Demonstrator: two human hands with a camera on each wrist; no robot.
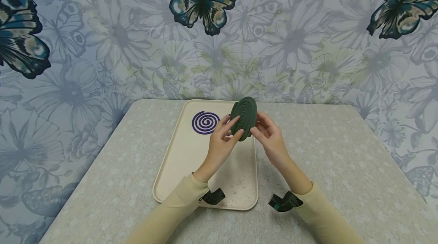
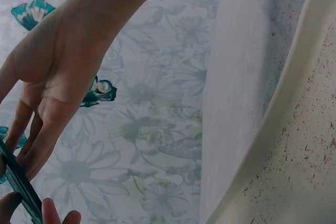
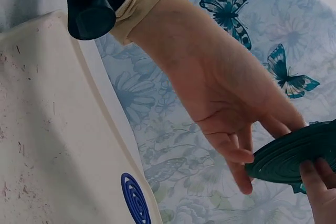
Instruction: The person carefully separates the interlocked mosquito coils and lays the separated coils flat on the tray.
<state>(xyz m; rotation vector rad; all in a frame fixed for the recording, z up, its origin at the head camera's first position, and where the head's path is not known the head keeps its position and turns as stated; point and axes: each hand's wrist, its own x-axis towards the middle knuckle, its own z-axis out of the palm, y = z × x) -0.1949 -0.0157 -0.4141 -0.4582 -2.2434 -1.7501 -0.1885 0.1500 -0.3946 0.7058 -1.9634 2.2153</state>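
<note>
A dark green mosquito coil (image 1: 245, 114), apparently a pair nested flat together, is held up on its edge above the far end of the tray. My left hand (image 1: 220, 146) pinches it from the left, with fingers spread over its face and the thumb at its lower edge. From the other side my right hand (image 1: 273, 143) grips the coil's right edge between thumb and fingers. In the right wrist view, the green coil (image 3: 283, 162) shows its ridged rings, with fingertips of the left hand on it. Only its thin edge appears in the left wrist view.
A cream tray (image 1: 191, 171) lies on the pale patterned table (image 1: 325, 152), its near right part scattered with dark reddish crumbs. A purple spiral coil (image 1: 206, 122) lies flat at the tray's far left. Behind the table hangs a butterfly-and-flower cloth (image 1: 219, 61).
</note>
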